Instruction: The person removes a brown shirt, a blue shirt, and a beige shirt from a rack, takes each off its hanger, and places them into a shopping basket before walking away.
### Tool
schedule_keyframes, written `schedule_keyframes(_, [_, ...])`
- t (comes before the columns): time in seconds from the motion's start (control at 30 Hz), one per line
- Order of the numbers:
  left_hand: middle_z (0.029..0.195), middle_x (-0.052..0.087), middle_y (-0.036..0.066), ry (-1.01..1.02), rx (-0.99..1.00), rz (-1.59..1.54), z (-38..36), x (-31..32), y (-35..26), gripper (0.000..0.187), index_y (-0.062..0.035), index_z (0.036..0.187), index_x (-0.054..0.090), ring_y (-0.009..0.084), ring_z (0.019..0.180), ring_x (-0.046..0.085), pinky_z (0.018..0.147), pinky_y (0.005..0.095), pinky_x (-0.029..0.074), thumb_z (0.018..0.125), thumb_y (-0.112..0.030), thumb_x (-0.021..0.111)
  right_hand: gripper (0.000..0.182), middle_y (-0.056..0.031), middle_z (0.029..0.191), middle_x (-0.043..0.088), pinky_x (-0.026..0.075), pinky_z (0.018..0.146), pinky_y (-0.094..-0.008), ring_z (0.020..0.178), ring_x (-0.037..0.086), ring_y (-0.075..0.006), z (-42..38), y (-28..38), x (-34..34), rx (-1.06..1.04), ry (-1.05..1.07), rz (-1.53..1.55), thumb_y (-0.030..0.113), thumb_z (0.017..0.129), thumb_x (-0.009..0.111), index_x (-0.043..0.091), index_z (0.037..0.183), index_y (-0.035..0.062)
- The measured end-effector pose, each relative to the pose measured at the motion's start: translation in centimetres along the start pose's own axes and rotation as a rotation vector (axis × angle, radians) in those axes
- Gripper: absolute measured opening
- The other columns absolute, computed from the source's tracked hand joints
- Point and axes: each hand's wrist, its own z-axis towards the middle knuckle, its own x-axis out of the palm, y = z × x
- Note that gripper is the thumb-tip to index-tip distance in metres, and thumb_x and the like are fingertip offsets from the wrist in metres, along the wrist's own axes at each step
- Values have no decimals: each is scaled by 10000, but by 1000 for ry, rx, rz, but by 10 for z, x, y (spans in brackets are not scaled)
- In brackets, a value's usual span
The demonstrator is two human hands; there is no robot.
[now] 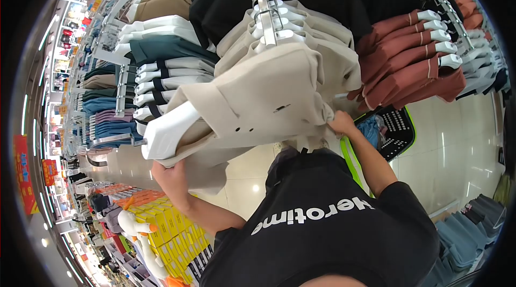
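A beige collared shirt (pixel 258 93) is spread out in front of me, with a white hanger (pixel 171 132) showing at its left shoulder. Small dark dots and a short dark mark stand out on its front. My left hand (pixel 171 177) is closed on the shirt's edge just below the hanger; its fingertips are partly hidden behind the cloth. On the other side, my right hand (pixel 342 124) pinches the shirt's right edge. Behind it, similar beige shirts (pixel 338 55) hang from a metal display arm (pixel 264 10).
A black shopping basket (pixel 404 133) with a green rim, holding blue cloth, is beside my right forearm. Rust-red shirts (pixel 408 66) hang at right, dark green and grey garments (pixel 166 50) at left. Yellow boxes (pixel 166 222) are stacked at lower left, near white goose-shaped plush toys (pixel 131 223).
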Motion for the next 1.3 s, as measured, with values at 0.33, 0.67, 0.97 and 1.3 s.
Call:
schedule_keyframes(0.33, [896, 697, 230, 234, 166, -92, -11, 96, -28, 314, 53, 1026, 654, 362, 858, 704, 733, 360, 526, 729, -26, 719, 329, -124, 1168, 642, 572, 834, -362, 998, 671, -227, -80, 70, -128, -33, 421, 1749, 120, 952, 562, 532, 1247, -22])
schedule_keyframes(0.67, [872, 686, 208, 325, 173, -91, -6, 143, -45, 344, 10, 1054, 659, 383, 816, 676, 702, 374, 519, 723, -45, 733, 313, -92, 985, 706, 580, 667, -302, 761, 693, -146, -77, 82, -117, -27, -177, 1671, 246, 1007, 562, 600, 1145, -32])
schedule_keyframes(0.97, [866, 679, 212, 341, 197, -77, -5, 154, -47, 343, 10, 1046, 653, 402, 804, 659, 695, 391, 516, 720, -59, 736, 255, -76, 816, 683, 513, 575, -280, 663, 641, -118, -76, 80, -118, 5, -219, 1421, 204, 971, 618, 636, 1001, -49])
schedule_keyframes(1.3, [818, 664, 214, 463, 204, -44, -4, 165, -42, 326, -11, 1029, 638, 424, 787, 633, 660, 428, 508, 739, -118, 744, 160, -129, 774, 676, 485, 613, -310, 639, 621, -191, -93, 86, -178, -267, -751, 541, 126, 857, 651, 691, 924, -14])
